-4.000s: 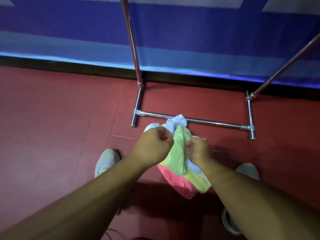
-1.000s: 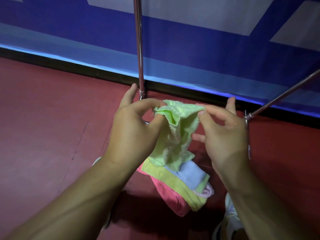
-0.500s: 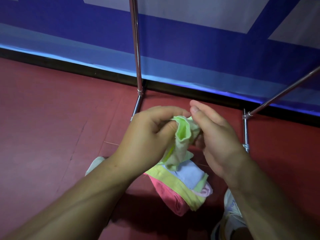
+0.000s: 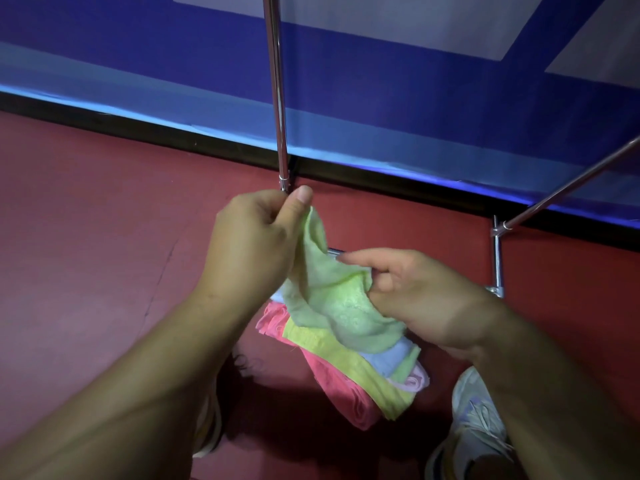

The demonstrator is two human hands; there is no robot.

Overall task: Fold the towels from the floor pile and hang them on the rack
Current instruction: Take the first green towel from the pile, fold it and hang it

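Note:
A light green towel (image 4: 341, 299) hangs crumpled between my two hands above the floor pile. My left hand (image 4: 256, 244) pinches its upper corner between thumb and fingers. Lower and to the right, my right hand (image 4: 412, 296) grips the towel's other edge with curled fingers. Below them lies the pile of towels (image 4: 349, 372) on the red floor, with pink, yellow, blue and pale pink pieces showing. The chrome rack (image 4: 277, 98) stands just behind, its left upright rising out of view and a right pole (image 4: 568, 187) slanting up.
The rack's right foot bar (image 4: 498, 261) lies on the red floor (image 4: 86, 254). A blue and white wall (image 4: 381, 81) runs close behind the rack. My shoes flank the pile, the right shoe (image 4: 474, 424) at the lower right, the left shoe (image 4: 211, 427) mostly hidden under my forearm.
My hands have drawn apart along the green towel: the left one lifted a corner up and left, the right one slid down and right, stretching the bunched cloth out.

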